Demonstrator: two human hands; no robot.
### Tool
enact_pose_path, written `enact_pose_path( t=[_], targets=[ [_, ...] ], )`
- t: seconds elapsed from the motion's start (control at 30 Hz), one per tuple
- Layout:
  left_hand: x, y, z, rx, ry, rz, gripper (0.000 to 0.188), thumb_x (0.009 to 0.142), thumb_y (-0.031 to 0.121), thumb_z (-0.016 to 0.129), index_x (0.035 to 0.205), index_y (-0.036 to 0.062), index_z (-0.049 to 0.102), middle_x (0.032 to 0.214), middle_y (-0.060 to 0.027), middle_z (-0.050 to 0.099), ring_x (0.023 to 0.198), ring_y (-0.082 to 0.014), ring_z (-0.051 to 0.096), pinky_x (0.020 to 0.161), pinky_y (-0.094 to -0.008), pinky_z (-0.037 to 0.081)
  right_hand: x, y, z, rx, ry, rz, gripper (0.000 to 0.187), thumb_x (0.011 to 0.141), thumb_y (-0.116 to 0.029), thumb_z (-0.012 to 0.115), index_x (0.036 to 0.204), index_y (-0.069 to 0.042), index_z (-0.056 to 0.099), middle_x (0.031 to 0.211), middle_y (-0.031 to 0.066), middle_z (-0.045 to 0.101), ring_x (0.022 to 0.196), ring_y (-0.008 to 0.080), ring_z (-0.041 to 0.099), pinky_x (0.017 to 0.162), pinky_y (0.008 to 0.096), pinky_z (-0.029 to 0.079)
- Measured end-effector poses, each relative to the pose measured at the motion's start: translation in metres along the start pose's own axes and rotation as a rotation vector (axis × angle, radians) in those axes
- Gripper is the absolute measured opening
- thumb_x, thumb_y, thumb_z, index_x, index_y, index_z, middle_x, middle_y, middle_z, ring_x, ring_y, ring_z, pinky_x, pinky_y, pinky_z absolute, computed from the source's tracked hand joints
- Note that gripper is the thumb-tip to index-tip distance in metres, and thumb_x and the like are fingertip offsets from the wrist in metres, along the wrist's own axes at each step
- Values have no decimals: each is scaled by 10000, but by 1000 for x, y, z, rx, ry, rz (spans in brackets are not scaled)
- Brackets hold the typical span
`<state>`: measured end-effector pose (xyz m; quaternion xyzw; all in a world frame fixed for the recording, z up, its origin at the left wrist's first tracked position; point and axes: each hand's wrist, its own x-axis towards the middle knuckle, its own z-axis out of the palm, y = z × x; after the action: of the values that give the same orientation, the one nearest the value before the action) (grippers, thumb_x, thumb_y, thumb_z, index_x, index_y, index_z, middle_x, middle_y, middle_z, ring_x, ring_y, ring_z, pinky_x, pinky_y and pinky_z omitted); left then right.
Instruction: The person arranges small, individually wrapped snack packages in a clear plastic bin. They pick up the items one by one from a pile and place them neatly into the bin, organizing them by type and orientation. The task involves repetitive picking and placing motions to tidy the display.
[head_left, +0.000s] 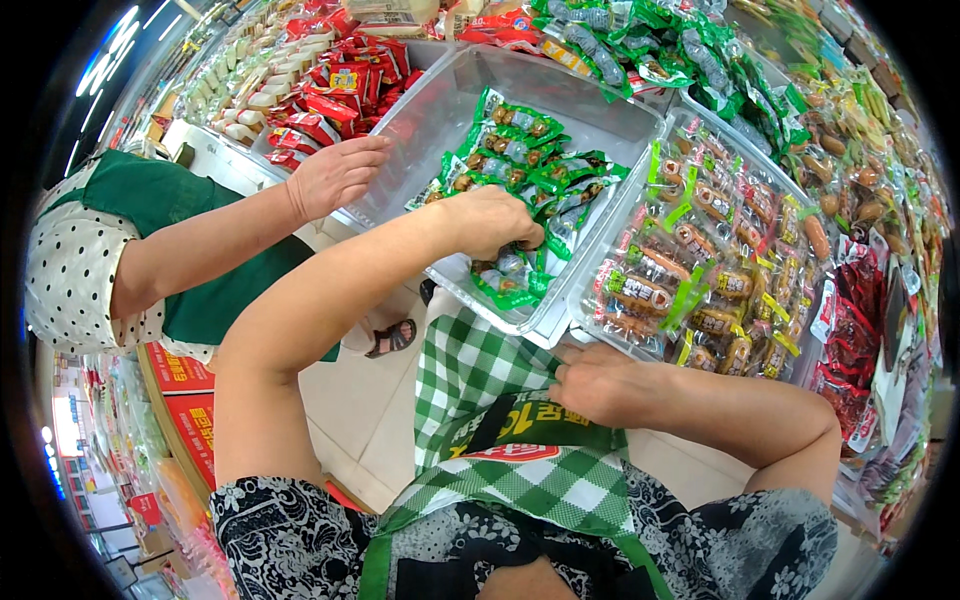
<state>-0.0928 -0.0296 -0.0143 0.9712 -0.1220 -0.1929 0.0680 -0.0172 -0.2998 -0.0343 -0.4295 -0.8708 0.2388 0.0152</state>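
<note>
My left hand [487, 222] reaches into a grey plastic tray [405, 160], fingers curled down onto a green snack packet [508, 275]; the fingertips are partly hidden. Around it lie several more green packets [515, 120] with clear windows and brown pieces inside. My right hand [605, 385] is closed in front of the neighbouring tray's near edge, against my green-checked apron [460, 365]; what its fingers hold, if anything, is hidden. That neighbouring clear tray [577, 303] is filled with rows of wrapped sausages [700, 240].
At the left a co-worker's open hand [340, 177] hovers over the grey tray's edge. Red packets [345, 85] are heaped behind it. More green packets [700, 60] fill a bin at the back, and hanging snack packs [860, 320] line the right side.
</note>
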Motion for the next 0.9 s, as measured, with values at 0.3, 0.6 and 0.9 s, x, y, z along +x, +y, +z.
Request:
enact_pose_path(
  t=[0.3, 0.6, 0.9],
  targets=[
    [-27, 0, -14, -379, 217, -10, 440, 599, 11, 704, 1026, 78, 627, 888, -93, 563, 796, -262, 617, 662, -357, 495, 4, 1, -4, 20, -101, 11, 197, 803, -94, 528, 951, -24, 637, 940, 142, 634, 1103, 329, 540, 851, 399, 481],
    [-76, 4, -26, -1204, 560, -79, 417, 672, -115, 639, 1051, 47, 578, 1011, -14, 612, 889, -93, 593, 713, -253, 518, 12, -4, -23, 54, -188, 26, 192, 790, -122, 555, 949, -41, 624, 921, 135, 621, 1019, 334, 581, 840, 407, 486],
    [-96, 8, -10, -1261, 833, -83, 417, 670, -131, 687, 1023, 68, 589, 1098, -38, 601, 1005, -103, 563, 819, -266, 518, 10, -43, -73, 268, 193, -79, 215, 764, -135, 646, 965, -63, 620, 865, 95, 631, 875, 278, 632, 734, 404, 520]
  ],
)
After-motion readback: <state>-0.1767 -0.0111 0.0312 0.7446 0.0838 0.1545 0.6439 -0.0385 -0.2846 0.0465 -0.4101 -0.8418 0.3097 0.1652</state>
